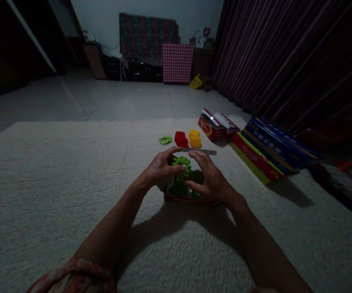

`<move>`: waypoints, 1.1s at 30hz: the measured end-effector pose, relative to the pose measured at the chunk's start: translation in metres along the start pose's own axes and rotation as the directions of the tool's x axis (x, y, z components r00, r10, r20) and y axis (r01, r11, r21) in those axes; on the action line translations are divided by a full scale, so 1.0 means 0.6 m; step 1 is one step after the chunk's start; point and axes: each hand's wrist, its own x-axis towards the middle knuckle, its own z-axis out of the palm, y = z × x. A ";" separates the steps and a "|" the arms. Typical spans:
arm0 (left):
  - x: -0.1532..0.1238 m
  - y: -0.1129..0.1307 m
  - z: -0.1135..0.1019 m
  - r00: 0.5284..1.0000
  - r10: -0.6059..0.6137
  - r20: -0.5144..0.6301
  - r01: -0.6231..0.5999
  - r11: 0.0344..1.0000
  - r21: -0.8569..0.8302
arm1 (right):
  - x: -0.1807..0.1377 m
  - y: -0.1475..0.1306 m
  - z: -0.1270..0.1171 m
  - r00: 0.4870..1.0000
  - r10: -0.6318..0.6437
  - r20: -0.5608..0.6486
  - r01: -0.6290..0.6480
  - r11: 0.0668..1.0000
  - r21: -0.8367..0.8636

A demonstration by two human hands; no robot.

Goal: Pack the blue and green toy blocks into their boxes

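Note:
Both hands meet over a small open box [176, 198] on the pale carpet. My left hand [160, 169] pinches a green toothed plastic piece [182, 163] between thumb and fingers. My right hand [210, 180] curls around the same green piece from the right side, fingers bent. More green pieces lie inside the box under my hands. Beyond the hands lie a flat green piece [165, 140], a red stack [181, 139] and a yellow stack [195, 138] of similar pieces.
A red and white carton [215, 126] lies at the carpet's far right. Beside it sits a stack of flat colourful boxes [267, 152]. A dark curtain [285, 61] runs along the right. Furniture and a checked cloth [177, 63] stand at the back wall.

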 end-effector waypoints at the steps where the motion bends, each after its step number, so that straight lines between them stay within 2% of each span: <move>1: 0.000 -0.002 0.002 1.000 -0.002 -0.008 0.002 1.000 0.017 | 0.001 -0.004 0.002 1.000 -0.007 -0.008 0.007 1.000 -0.001; 6: 0.001 -0.013 0.010 0.999 -0.023 -0.036 0.025 0.998 0.064 | 0.004 -0.017 0.008 1.000 -0.026 -0.009 0.025 0.999 -0.026; 10: 0.001 -0.014 0.013 0.996 -0.087 -0.016 0.087 0.995 0.049 | 0.005 -0.021 0.006 1.000 -0.016 0.003 0.016 1.000 -0.015; 14: -0.003 -0.005 0.013 0.985 -0.172 0.033 0.174 0.983 -0.063 | 0.006 -0.017 0.000 1.000 0.005 0.011 -0.005 0.999 0.033; 20: 0.000 0.000 0.011 0.956 -0.288 0.051 0.289 0.908 -0.304 | 0.008 -0.011 -0.007 0.995 0.091 -0.046 -0.089 0.995 0.040; 22: 0.002 -0.001 0.013 0.950 -0.308 0.046 0.305 0.892 -0.334 | 0.009 -0.013 -0.006 0.992 0.119 -0.050 -0.117 0.992 0.042; 25: 0.002 -0.001 0.016 0.953 -0.303 0.026 0.296 0.905 -0.305 | 0.010 -0.019 -0.004 0.990 0.136 -0.033 -0.135 0.990 0.045; 33: 0.002 -0.006 0.017 0.969 -0.240 0.059 0.247 0.950 -0.191 | 0.006 -0.025 -0.008 0.991 0.136 0.017 -0.137 0.990 0.035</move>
